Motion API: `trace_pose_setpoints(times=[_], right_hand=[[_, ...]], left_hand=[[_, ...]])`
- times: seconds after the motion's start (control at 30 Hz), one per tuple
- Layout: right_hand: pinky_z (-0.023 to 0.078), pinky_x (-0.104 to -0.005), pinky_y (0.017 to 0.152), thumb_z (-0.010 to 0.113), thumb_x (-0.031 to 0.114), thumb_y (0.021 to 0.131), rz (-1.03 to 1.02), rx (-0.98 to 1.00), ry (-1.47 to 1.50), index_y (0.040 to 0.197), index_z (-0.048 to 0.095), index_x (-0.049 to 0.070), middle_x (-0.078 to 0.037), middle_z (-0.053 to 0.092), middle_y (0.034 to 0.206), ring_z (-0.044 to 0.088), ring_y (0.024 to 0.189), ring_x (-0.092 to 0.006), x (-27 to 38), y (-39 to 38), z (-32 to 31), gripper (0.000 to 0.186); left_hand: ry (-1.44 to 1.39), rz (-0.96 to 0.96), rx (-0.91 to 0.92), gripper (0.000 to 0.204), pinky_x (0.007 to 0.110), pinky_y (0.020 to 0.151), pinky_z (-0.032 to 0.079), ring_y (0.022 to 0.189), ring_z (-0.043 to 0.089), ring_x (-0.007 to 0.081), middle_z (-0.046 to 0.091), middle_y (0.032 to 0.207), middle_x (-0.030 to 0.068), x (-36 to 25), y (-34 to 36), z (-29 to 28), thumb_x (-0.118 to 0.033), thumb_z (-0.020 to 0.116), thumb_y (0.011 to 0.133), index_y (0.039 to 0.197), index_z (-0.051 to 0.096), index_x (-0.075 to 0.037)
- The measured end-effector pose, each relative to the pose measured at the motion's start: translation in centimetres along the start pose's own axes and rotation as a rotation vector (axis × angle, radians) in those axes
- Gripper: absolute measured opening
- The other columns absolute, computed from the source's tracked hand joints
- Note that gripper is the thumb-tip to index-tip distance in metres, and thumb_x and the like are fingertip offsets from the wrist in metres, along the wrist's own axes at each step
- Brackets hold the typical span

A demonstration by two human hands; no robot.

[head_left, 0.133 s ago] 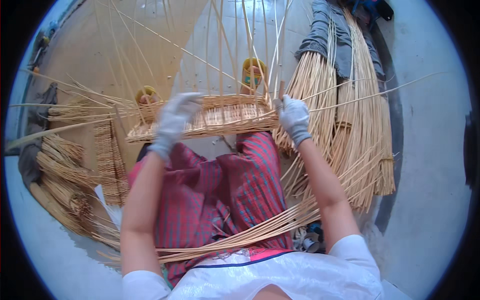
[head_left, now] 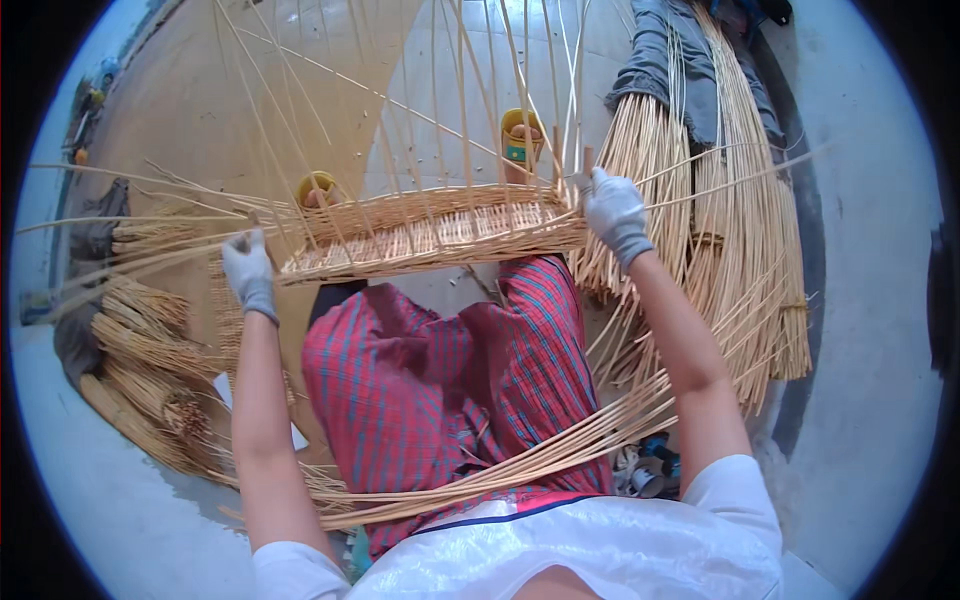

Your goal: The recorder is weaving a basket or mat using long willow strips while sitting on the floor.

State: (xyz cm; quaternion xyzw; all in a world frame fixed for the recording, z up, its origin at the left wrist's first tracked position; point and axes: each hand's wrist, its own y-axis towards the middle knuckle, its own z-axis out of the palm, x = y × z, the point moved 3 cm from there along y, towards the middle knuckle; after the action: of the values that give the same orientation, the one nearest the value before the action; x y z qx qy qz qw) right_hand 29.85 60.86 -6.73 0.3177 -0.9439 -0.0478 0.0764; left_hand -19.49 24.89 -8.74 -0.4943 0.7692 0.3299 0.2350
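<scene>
A long, shallow wicker basket (head_left: 430, 228) rests across my knees, its thin upright canes rising and fanning out away from me. My left hand (head_left: 248, 270), in a pale work glove, is closed at the basket's left end around a short wooden stick (head_left: 254, 218). Loose canes run out leftward past that hand. At the right end my gloved right hand (head_left: 615, 212) is closed by another upright wooden stick (head_left: 588, 160), fingers wrapped at its base. A small greyish piece shows beside the right thumb, too small to name. A long cane extends rightward behind this hand.
Long cane bundles (head_left: 730, 250), partly under grey cloth (head_left: 650, 60), lie to the right. Shorter bundles (head_left: 150, 350) lie left, near a woven panel (head_left: 228, 310). Loose canes (head_left: 520, 455) cross my lap. My feet in yellow slippers (head_left: 521, 135) are beyond the basket.
My left hand has moved from over the basket's left part out to its left end and closed there. The right hand stays at the right end. The whole view has shifted slightly.
</scene>
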Motion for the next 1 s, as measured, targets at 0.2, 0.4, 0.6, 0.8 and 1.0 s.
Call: trace_pose_setpoints(times=[0.2,0.4,0.6,0.8,1.0], right_hand=[[0.054,-0.0521,0.064,0.057,0.052,0.108,0.159,-0.086,-0.012,0.099,0.068,0.010,-0.017,0.071,0.071,0.069,0.065,-0.0393,-2.6,-0.6,-0.1,0.045],[0.053,-0.0504,0.062,0.066,0.056,0.101,0.255,-0.285,0.058,0.078,0.069,0.013,-0.014,0.068,0.067,0.068,0.061,-0.0380,-2.3,-4.4,2.8,0.049],[0.053,-0.0507,0.063,0.064,0.051,0.102,0.266,-0.323,0.043,0.078,0.073,0.014,-0.016,0.069,0.070,0.070,0.068,-0.0385,0.2,-4.0,-1.2,0.045],[0.052,-0.0541,0.065,0.056,0.055,0.107,0.273,-0.319,0.119,0.078,0.073,0.009,-0.021,0.070,0.073,0.070,0.070,-0.0432,0.2,-6.0,-8.3,0.057],[0.055,-0.0559,0.068,0.050,0.061,0.106,0.366,-0.243,0.128,0.088,0.079,0.014,-0.019,0.074,0.078,0.073,0.076,-0.0419,0.0,-13.5,-11.5,0.059]], left_hand=[[-0.088,-0.189,0.268,0.038,0.034,0.087,0.053,0.093,0.065,0.0181,0.069,0.102,0.0063,11.5,-1.0,6.9,-0.032,0.079,0.100,0.124,0.068,-0.004],[-0.597,-0.395,0.262,0.017,0.027,0.070,0.046,0.075,0.055,0.0085,0.063,0.086,-0.0039,12.7,-5.4,5.5,-0.026,0.073,0.106,0.110,0.071,-0.010],[-0.308,-0.291,0.092,0.023,0.028,0.073,0.045,0.078,0.053,0.0105,0.063,0.089,-0.0040,10.7,-5.8,5.9,-0.029,0.075,0.104,0.108,0.071,-0.007],[-0.662,-0.195,0.057,0.014,0.024,0.064,0.043,0.074,0.052,0.0054,0.063,0.084,-0.0030,4.0,-2.9,-5.0,-0.020,0.077,0.103,0.106,0.072,-0.007],[-0.520,-0.201,0.115,0.019,0.026,0.065,0.042,0.074,0.050,0.0059,0.062,0.084,-0.0033,0.4,-8.4,-13.5,-0.024,0.074,0.105,0.106,0.070,-0.005]])
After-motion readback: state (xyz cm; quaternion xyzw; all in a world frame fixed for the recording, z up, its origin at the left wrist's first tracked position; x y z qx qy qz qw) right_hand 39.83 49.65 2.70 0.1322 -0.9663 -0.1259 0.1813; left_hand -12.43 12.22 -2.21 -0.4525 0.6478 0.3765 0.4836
